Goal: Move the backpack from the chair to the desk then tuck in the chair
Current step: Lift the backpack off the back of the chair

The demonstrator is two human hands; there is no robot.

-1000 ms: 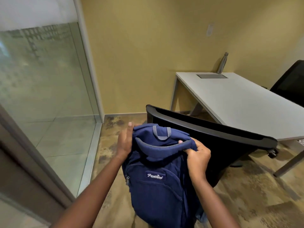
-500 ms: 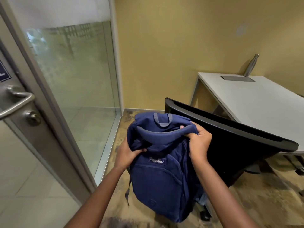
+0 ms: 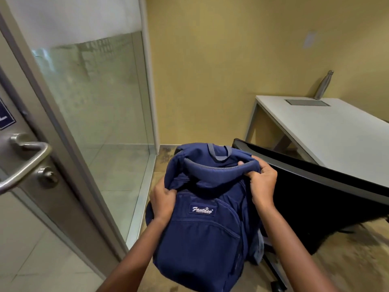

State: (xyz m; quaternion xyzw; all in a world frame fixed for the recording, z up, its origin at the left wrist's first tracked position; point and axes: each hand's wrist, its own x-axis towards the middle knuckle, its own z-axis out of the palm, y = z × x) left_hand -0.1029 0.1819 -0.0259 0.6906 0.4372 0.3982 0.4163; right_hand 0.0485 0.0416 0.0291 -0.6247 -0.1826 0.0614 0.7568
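Note:
A navy blue backpack (image 3: 202, 228) with a white logo patch hangs in front of me, held up by both hands. My left hand (image 3: 163, 199) grips its left side below the folded top. My right hand (image 3: 262, 182) clutches the top rim on the right. Behind and to the right of the bag stands the black office chair (image 3: 311, 197), its backrest toward me. The white desk (image 3: 328, 133) lies beyond the chair at the right. Whether the bag's bottom touches the chair seat is hidden.
A glass door with a metal lever handle (image 3: 25, 163) stands open at the left, beside a glass wall panel (image 3: 101, 106). A steel bottle (image 3: 323, 85) and a grey cable hatch (image 3: 307, 102) sit at the desk's far edge. Yellow wall behind.
The view has swung left, bringing the door handle into sight. My left hand slid from the bag's top down onto its left side. The backpack looks closer and larger in view.

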